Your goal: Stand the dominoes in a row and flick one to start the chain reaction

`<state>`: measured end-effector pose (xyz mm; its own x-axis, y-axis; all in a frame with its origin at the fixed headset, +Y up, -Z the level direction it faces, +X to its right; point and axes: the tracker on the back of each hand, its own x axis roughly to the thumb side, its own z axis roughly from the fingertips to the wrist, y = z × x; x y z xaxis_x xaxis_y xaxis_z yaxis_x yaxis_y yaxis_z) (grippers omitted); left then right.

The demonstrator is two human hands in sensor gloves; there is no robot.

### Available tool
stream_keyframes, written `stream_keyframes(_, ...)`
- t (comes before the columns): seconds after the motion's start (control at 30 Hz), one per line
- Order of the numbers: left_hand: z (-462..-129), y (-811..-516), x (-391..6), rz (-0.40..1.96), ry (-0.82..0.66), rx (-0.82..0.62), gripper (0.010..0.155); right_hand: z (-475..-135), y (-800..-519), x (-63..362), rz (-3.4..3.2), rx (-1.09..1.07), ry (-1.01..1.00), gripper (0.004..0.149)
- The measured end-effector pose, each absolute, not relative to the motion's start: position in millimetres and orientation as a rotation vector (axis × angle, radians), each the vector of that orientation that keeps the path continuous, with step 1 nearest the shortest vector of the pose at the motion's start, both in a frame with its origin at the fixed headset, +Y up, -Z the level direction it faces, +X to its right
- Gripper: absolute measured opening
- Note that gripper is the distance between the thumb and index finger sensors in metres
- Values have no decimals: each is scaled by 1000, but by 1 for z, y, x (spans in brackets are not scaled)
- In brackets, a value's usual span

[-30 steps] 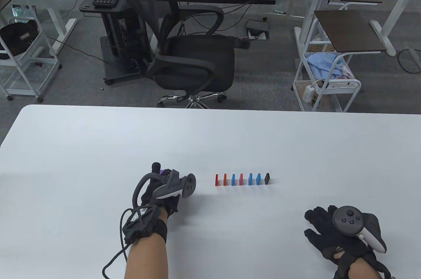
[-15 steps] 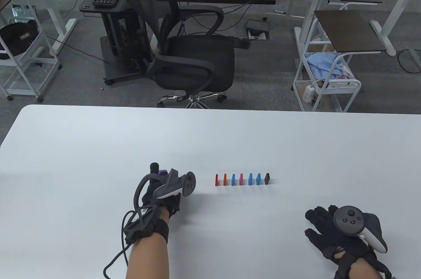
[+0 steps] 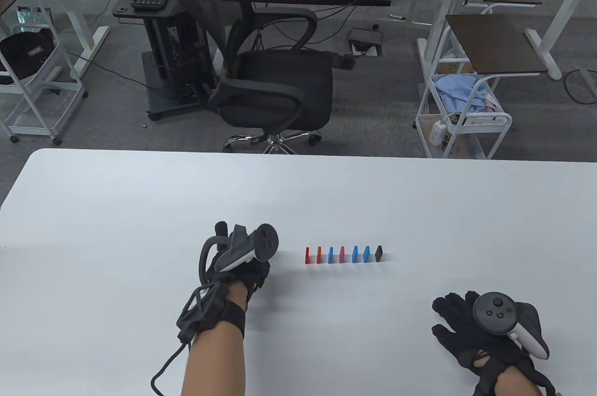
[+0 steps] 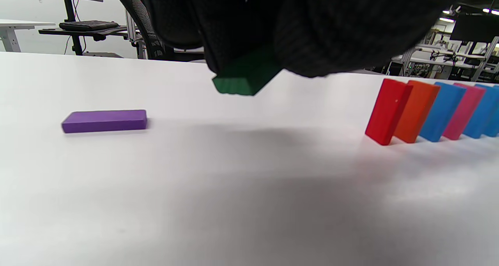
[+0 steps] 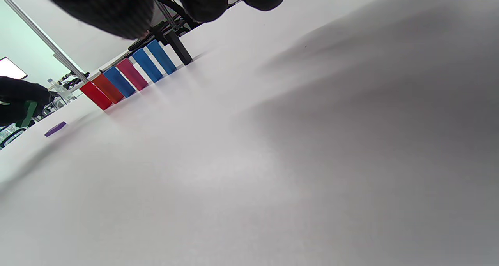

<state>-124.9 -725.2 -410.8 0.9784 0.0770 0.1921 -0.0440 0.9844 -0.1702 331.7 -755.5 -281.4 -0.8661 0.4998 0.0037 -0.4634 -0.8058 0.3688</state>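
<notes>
Several dominoes [image 3: 343, 254] stand in a row on the white table [image 3: 140, 209], from red at the left to black [image 3: 379, 253] at the right; the row of dominoes [image 4: 429, 110] also shows in the left wrist view. My left hand [image 3: 240, 260] hovers just left of the row and holds a green domino [image 4: 245, 77] above the table. A purple domino [image 4: 104, 120] lies flat to the left, hidden under the hand in the table view. My right hand [image 3: 466, 321] rests flat and open near the front right, holding nothing.
A black office chair [image 3: 275, 83] stands beyond the table's far edge, with a white cart [image 3: 461, 111] to its right. The row of dominoes [image 5: 132, 75] sits in the table's middle front.
My left hand has turned and shifted slightly right toward the row, lifting the green domino; the purple domino is now covered in the table view. The right hand has not moved.
</notes>
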Motion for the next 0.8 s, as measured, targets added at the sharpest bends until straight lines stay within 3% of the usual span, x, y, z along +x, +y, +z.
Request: stream_keyframes(0.8,-433,-738,-101,393,-185,-169,55,-282,-755,333,2570,134,491,62)
